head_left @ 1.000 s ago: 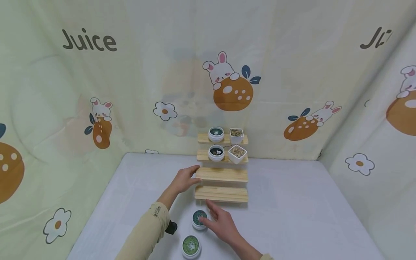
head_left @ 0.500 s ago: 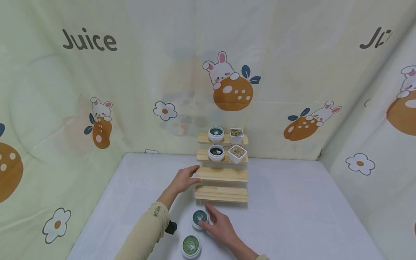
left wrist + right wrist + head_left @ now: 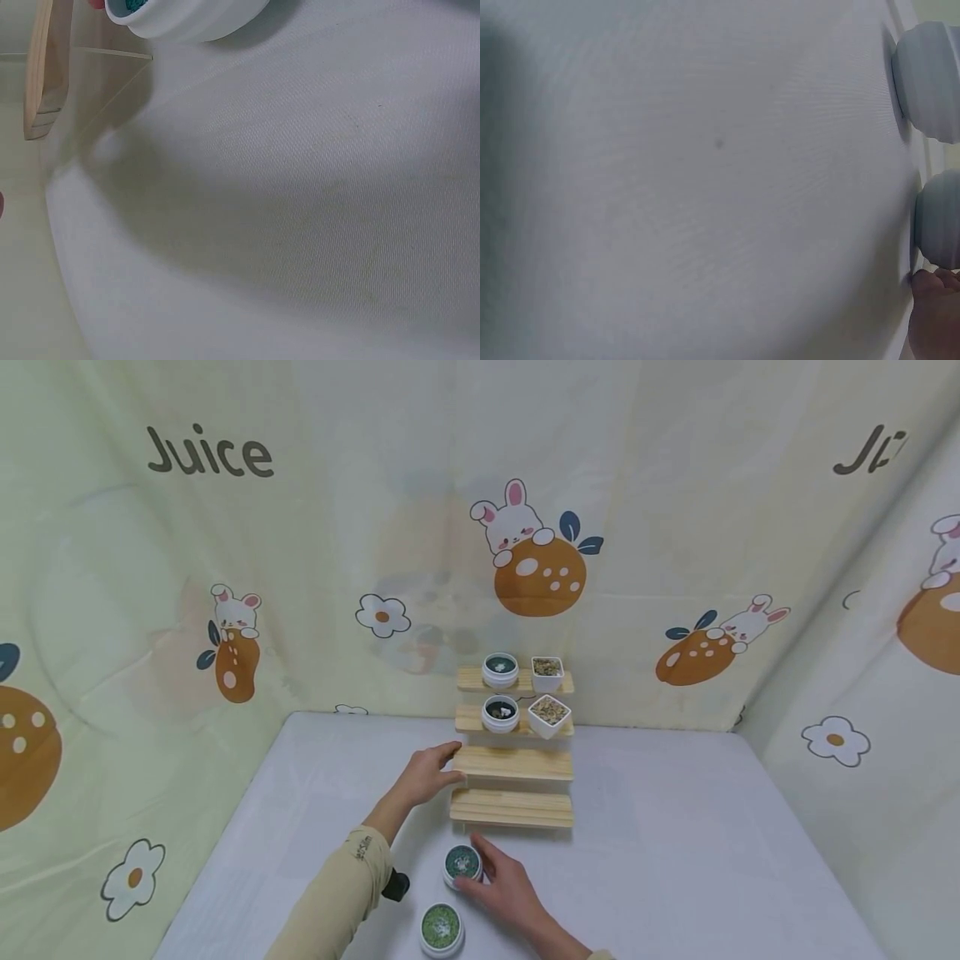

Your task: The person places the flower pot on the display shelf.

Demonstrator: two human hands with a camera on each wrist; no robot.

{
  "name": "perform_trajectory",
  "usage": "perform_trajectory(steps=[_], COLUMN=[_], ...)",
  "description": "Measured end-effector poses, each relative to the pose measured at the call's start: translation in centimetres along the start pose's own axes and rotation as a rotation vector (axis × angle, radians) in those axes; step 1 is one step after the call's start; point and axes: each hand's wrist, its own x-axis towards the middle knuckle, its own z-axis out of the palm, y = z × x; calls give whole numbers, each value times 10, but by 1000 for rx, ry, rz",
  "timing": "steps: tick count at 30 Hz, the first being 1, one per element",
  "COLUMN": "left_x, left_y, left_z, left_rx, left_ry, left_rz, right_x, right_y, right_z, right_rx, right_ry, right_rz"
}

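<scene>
Steadying looks like the purpose of your left hand (image 3: 424, 775), which lies at the left end of the wooden rack (image 3: 512, 810), thumb and fingers spread apart at its second-lowest tier; how firmly they touch, I cannot tell. The stepped tiers probably let far pieces show above near ones: on the two far tiers, round pots (image 3: 500, 715) stand left and square cups (image 3: 548, 713) right. The teal-filled jar (image 3: 461, 862) stands upright on the white table (image 3: 675, 843), just near of the rack, with the green-filled jar (image 3: 441, 927) nearer and slightly left, likely for easy reach. Your right hand (image 3: 506, 883) flanks the teal-filled jar from the right, thumb over its near rim, fingers at its far-right side; whether they actually pinch it, I cannot tell.
</scene>
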Motion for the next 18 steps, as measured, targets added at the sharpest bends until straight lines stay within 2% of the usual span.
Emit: perform_trajectory(steps=[9, 18], left_x=[1, 1], left_y=[-1, 0], left_z=[1, 0], left_rx=[-5, -9], left_ry=[7, 7], left_rz=[-6, -17], right_x=[-1, -1], right_y=[-2, -1], right_z=[3, 5], right_rx=[-26, -49], right_ry=[5, 19], right_rz=[-36, -32])
